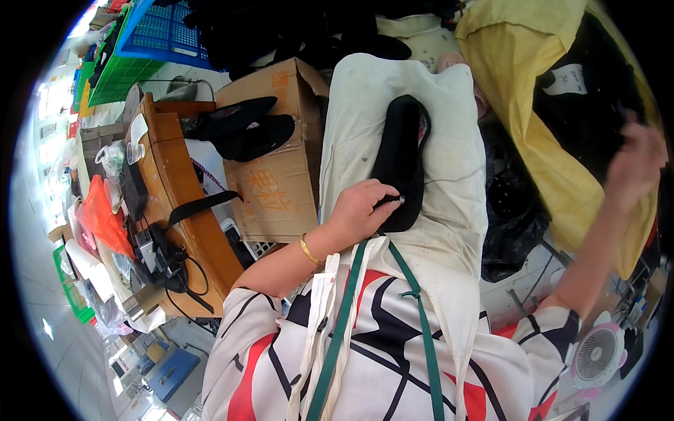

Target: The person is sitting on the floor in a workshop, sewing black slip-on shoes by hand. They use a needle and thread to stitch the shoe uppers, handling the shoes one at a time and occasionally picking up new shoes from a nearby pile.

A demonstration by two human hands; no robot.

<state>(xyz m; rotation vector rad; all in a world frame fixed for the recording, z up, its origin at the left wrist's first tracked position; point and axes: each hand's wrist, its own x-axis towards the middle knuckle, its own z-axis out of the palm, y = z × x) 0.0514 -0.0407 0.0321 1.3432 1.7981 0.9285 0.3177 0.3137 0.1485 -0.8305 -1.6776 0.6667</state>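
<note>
On my lap, over a white apron (449, 175), lies a black cloth shoe (399, 147) with its toe pointing away from me. My left hand (365, 207), with a gold bracelet at the wrist, pinches the shoe near its heel end. A tiny shiny spot shows at the fingertips, too small to name. Far out to the right, my right hand (635, 161) is raised beside an open yellow sack (519, 84) holding dark items. Motion smears its fingers, so what it holds, if anything, is not visible.
Left of my lap stands a cardboard box (270, 189) with black shoes (256, 137) on it, next to a wooden table (179, 210). A blue basket (161, 31) and dark pieces lie at the back. A black plastic bag (512, 217) and small fan (598, 351) are at right.
</note>
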